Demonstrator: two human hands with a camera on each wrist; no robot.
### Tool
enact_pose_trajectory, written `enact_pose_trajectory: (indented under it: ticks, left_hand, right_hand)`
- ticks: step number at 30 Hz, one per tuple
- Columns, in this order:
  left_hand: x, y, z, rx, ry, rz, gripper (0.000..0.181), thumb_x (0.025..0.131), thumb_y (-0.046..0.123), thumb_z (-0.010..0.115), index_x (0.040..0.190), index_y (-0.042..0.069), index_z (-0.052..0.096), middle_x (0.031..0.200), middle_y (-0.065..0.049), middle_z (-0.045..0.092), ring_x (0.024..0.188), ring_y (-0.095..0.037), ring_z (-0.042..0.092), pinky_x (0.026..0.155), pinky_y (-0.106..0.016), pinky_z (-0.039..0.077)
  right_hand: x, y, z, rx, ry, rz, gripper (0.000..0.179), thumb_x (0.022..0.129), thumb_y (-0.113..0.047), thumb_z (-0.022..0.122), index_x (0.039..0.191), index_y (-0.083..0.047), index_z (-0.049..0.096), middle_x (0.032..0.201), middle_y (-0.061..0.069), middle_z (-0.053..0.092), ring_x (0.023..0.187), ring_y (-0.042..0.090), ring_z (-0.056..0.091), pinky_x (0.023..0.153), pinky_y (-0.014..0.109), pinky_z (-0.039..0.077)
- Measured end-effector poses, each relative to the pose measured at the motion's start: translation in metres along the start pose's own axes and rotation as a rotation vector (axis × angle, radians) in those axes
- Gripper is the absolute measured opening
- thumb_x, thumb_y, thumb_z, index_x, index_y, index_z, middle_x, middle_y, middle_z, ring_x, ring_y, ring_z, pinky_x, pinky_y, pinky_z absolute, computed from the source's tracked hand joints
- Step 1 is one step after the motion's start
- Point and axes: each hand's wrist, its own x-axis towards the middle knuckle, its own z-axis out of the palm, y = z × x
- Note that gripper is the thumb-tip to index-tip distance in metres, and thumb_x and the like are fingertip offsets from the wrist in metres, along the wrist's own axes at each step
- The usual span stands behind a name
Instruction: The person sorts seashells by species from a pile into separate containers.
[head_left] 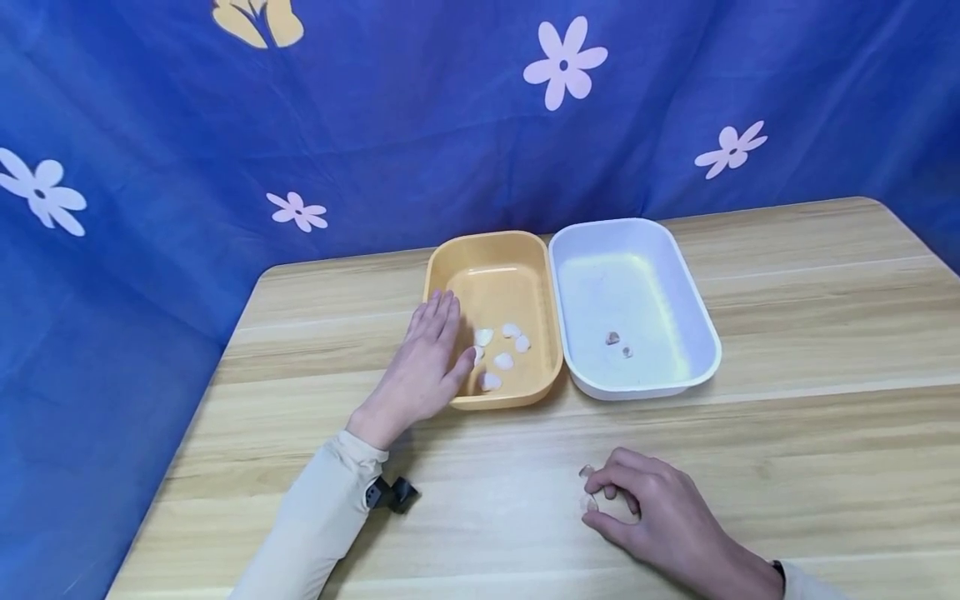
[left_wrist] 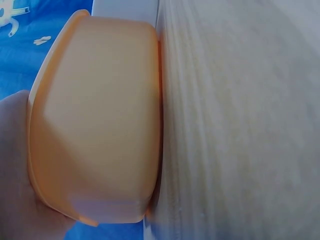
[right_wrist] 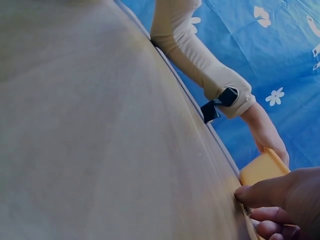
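My left hand [head_left: 420, 367] lies over the left rim of the orange tray [head_left: 551, 367], fingers extended and thumb reaching inside. Several pale seashells [head_left: 503, 361] are in that tray's near half. In the left wrist view, the tray's outer wall [left_wrist: 100, 115] fills much of the picture beside the hand. Low over the table, my right hand [head_left: 660, 508] pinches a pale seashell [head_left: 590, 502] between thumb and forefinger. Just beyond its fingertips lies a small brownish shell [head_left: 586, 472]. The right wrist view shows the thumb [right_wrist: 265, 192] close to the wooden surface.
A white tray [head_left: 637, 392] stands against the orange one on its right, holding two small brownish shells [head_left: 612, 337]. Both are on a wood-grain table [head_left: 300, 392]. Behind hangs a blue flowered curtain [head_left: 420, 125]. A black device [head_left: 390, 494] is strapped at the left wrist.
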Motion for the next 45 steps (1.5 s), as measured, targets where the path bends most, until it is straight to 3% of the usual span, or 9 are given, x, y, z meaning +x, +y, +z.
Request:
enact_pose_trajectory:
  ticks: [13,19,26,45]
  left_hand:
    - [-0.0026,-0.0009,-0.0014,-0.004,0.015,-0.008,0.070,0.099,0.031,0.044,0.148,-0.012,0.017,0.157,-0.026,0.012,0.146,-0.037,0.007,0.120,-0.043,0.000]
    - [-0.0018,-0.0004,-0.0011,-0.005,0.017,-0.003,0.070,0.099,0.032,0.044,0.147,-0.012,0.018,0.156,-0.026,0.013,0.146,-0.037,0.009,0.120,-0.042,0.000]
    - [-0.0011,-0.0005,-0.0013,0.004,0.002,-0.001,0.069,0.100,0.031,0.042,0.147,-0.013,0.018,0.156,-0.027,0.014,0.146,-0.037,0.008,0.120,-0.043,0.000]
    - [0.0009,0.0005,0.0013,-0.009,-0.008,-0.012,0.067,0.102,0.033,0.038,0.148,-0.012,0.016,0.157,-0.026,0.010,0.147,-0.035,0.000,0.120,-0.042,-0.001]
  right_hand:
    - [0.0025,0.0046,0.0026,0.089,0.005,-0.028,0.036,0.059,-0.010,0.089,0.081,-0.026,0.065,0.075,-0.020,0.050,0.056,-0.008,0.034,0.049,0.002,0.029]
    - [0.0028,0.0044,0.0024,0.047,0.017,-0.013,0.037,0.059,-0.014,0.089,0.086,-0.026,0.067,0.077,-0.021,0.051,0.055,-0.009,0.034,0.049,0.003,0.028]
    - [0.0025,0.0032,0.0033,0.008,0.032,0.015,0.033,0.057,-0.020,0.091,0.080,-0.025,0.068,0.074,-0.022,0.047,0.055,-0.009,0.034,0.048,0.005,0.028]
    - [0.0035,0.0059,-0.0017,0.129,-0.007,-0.007,0.034,0.064,-0.015,0.089,0.088,-0.024,0.067,0.081,-0.018,0.055,0.056,-0.006,0.037,0.051,0.004,0.032]
